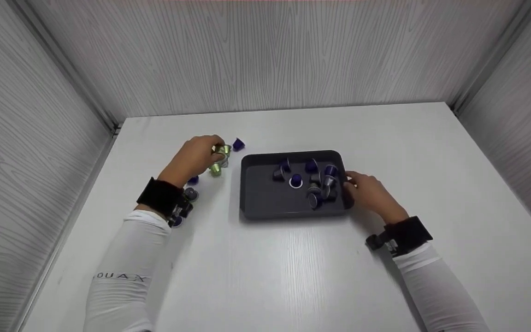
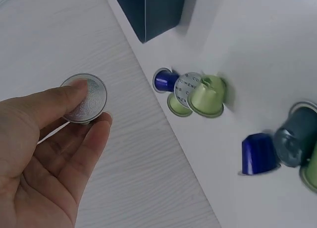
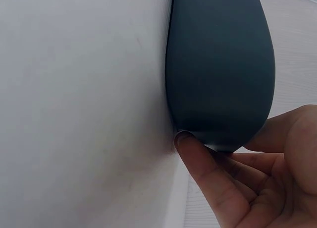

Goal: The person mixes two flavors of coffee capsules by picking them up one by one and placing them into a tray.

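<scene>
My left hand is over the left part of the table. Thumb and fingers pinch a coffee capsule by its edges, its silvery foil lid facing the left wrist camera. Near that hand lie green capsules and a blue capsule. A dark grey rectangular tray sits mid-table, with several blue and dark capsules mostly in its right half. My right hand grips the tray's right end; in the right wrist view one fingertip is at its lower edge.
More capsules, among them a grey one and a blue one, lie beside and partly behind my left wrist. The white table is enclosed by wood-grain panels at the back and both sides.
</scene>
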A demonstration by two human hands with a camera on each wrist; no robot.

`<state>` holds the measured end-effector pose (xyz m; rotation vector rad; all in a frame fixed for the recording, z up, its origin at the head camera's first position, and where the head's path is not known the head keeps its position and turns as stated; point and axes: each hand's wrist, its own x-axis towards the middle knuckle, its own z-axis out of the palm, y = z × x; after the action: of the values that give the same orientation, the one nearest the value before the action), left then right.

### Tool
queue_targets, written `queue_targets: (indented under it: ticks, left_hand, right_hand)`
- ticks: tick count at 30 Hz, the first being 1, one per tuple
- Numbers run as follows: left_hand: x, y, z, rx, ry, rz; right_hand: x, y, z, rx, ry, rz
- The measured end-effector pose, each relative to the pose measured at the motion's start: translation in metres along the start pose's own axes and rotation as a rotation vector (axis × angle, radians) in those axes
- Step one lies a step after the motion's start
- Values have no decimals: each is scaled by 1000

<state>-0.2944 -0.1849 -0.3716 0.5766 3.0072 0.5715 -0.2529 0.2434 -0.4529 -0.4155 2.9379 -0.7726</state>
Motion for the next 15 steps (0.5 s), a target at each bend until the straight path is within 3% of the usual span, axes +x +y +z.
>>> queue_targets:
  ticks: [6,15]
  left_hand:
    - [14,27,7,-13,-46,30]
    - [34,57,17,59,-88,142]
  right_hand:
    - [0,1,1,3,7,6]
    - [0,-2,-2,4,5,13]
